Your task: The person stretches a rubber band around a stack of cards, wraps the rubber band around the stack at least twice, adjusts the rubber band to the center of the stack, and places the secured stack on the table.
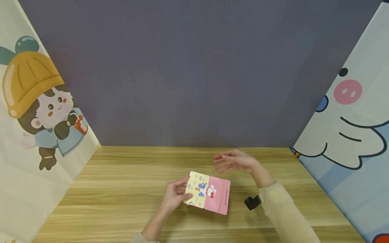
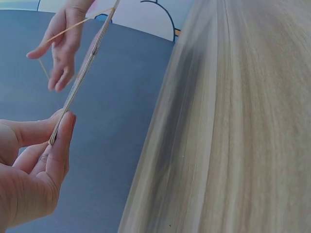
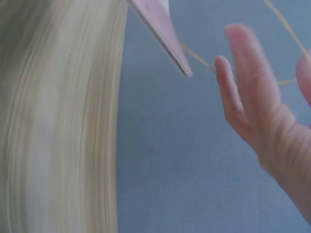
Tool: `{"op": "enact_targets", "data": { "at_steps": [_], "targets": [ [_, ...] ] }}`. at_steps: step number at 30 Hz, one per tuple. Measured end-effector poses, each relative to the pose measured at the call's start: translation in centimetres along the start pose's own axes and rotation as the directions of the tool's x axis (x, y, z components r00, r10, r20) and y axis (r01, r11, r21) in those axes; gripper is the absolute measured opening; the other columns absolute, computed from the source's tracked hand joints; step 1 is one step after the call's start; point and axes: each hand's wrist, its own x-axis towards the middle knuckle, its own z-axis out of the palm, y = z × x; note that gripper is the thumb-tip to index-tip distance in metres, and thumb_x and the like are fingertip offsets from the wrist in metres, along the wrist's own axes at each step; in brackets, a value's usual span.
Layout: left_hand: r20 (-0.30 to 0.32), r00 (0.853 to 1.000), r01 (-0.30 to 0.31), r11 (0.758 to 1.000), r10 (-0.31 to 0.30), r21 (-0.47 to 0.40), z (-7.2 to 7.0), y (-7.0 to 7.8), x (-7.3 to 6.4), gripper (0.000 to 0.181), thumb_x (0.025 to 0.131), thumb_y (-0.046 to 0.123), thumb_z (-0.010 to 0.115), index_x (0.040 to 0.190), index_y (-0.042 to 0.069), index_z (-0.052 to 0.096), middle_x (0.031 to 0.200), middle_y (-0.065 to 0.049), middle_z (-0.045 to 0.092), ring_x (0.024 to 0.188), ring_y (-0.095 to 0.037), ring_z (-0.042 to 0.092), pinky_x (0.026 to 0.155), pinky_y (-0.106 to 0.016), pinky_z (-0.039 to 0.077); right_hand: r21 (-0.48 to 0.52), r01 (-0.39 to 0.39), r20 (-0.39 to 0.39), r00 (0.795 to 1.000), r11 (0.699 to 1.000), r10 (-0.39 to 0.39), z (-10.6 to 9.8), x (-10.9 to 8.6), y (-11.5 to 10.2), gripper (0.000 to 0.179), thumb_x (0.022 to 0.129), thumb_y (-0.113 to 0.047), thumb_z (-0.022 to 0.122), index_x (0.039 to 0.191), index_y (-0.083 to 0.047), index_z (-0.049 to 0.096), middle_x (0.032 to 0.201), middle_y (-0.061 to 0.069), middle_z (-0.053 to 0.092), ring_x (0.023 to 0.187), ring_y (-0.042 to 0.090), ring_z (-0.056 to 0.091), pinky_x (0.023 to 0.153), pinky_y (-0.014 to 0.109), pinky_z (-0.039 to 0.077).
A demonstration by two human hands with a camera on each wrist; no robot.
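Note:
My left hand point(image 1: 173, 197) pinches a thin yellow-and-pink booklet point(image 1: 216, 202) by its left edge, thumb on top and fingers beneath. Cartoon animals decorate its face, and it tilts above the table. Seen edge-on in the left wrist view, the booklet point(image 2: 83, 73) shows several thin layers. A tan rubber band point(image 2: 73, 27) stretches from its far end to my right hand point(image 1: 235, 161). That hand is raised beyond the booklet's right side, fingers extended and spread, with the band point(image 3: 286, 27) looped over thumb and fingers.
A wood-grain table point(image 1: 121, 189) lies below both hands. Behind it stands a dark grey wall point(image 1: 194, 74). Cartoon-printed panels flank the left side point(image 1: 18, 189) and right side point(image 1: 373, 111). A small black device point(image 1: 252, 203) sits at the right wrist.

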Motion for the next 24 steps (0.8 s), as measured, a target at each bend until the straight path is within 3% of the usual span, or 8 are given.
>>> {"op": "enact_targets", "data": {
  "at_steps": [4,7,10,12,19,24],
  "targets": [
    [0.004,1.0,0.001,1.0,-0.001,0.006,-0.1,-0.1,0.0,0.063,0.065,-0.019,0.062,0.124,-0.007,0.042,0.098,-0.026,0.058,0.056,-0.011,0.055,0.05,-0.019,0.051,0.057,0.027,0.054,0.998,0.998,-0.031,0.2,-0.3,0.1,0.048,0.098,-0.012,0.029,0.128,0.021,0.012,0.129,0.023,0.041,0.1,0.033,0.055,0.088,0.046,0.043],
    [0.019,1.0,0.009,1.0,-0.009,0.004,0.0,0.3,-0.1,0.063,0.066,-0.019,0.061,0.124,-0.008,0.041,0.098,-0.027,0.057,0.057,-0.013,0.056,0.05,-0.019,0.051,0.013,0.017,0.024,1.0,1.0,-0.017,0.4,-0.4,0.0,0.049,0.097,-0.015,0.032,0.13,0.018,0.018,0.129,0.023,0.042,0.075,0.018,0.062,0.07,0.027,0.053],
    [0.036,0.999,0.018,1.0,-0.018,-0.008,-0.1,0.0,0.0,0.063,0.066,-0.02,0.061,0.124,-0.008,0.04,0.099,-0.028,0.056,0.06,-0.017,0.059,0.055,-0.022,0.053,-0.094,0.007,0.01,1.0,0.996,-0.006,0.3,-0.5,-0.2,0.05,0.096,-0.018,0.038,0.129,0.016,0.023,0.124,0.018,0.048,0.055,0.006,0.051,0.049,0.016,0.045],
    [0.045,0.999,0.026,1.0,-0.026,-0.016,-0.2,-0.3,0.1,0.064,0.066,-0.019,0.061,0.125,-0.008,0.04,0.099,-0.026,0.057,0.063,-0.02,0.06,0.057,-0.025,0.054,-0.169,0.017,0.036,0.999,0.985,-0.011,0.1,-0.6,-0.2,0.047,0.095,-0.015,0.039,0.128,0.016,0.026,0.12,0.016,0.05,0.048,0.004,0.043,0.041,0.016,0.036],
    [0.06,0.998,0.038,0.999,-0.037,-0.021,-0.2,-0.4,0.2,0.063,0.066,-0.019,0.061,0.124,-0.009,0.04,0.099,-0.027,0.056,0.071,-0.03,0.062,0.062,-0.031,0.055,-0.322,0.092,0.188,0.982,0.942,-0.031,-0.9,-0.4,-0.1,0.042,0.091,-0.002,0.046,0.13,0.008,0.033,0.08,0.004,0.052,0.041,0.003,0.028,0.034,0.019,0.023],
    [0.057,0.998,0.035,0.999,-0.033,-0.02,-0.2,-0.2,0.1,0.063,0.066,-0.02,0.061,0.124,-0.009,0.041,0.1,-0.026,0.056,0.07,-0.03,0.062,0.062,-0.03,0.055,-0.445,0.164,0.278,0.96,0.88,-0.038,-1.0,-0.1,-0.3,0.046,0.084,0.0,0.056,0.126,0.007,0.04,0.065,0.004,0.048,0.044,0.004,0.029,0.034,0.019,0.024]
  ]
}}
